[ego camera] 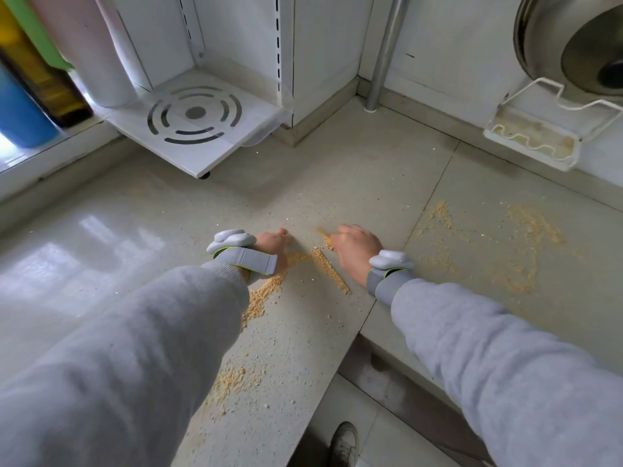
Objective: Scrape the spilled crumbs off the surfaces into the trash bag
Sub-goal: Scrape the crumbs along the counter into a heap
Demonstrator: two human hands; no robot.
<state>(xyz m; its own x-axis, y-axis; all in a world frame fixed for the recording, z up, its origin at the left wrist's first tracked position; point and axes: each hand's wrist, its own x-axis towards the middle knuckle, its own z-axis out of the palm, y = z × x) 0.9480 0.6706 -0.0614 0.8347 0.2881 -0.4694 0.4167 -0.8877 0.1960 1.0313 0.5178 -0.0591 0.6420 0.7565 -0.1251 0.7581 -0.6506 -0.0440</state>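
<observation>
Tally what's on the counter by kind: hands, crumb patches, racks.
Hands: 2, left hand and right hand, both down on the counter
Crumb patches: 4, ridge, left streak, near patch, right scatter
Racks: 2, shelf rack, lid rack
Total: 8

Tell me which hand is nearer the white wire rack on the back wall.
Right. The right hand rests on the counter below-left of the white wire rack; the left hand lies farther left, across the narrow ridge of crumbs.
</observation>
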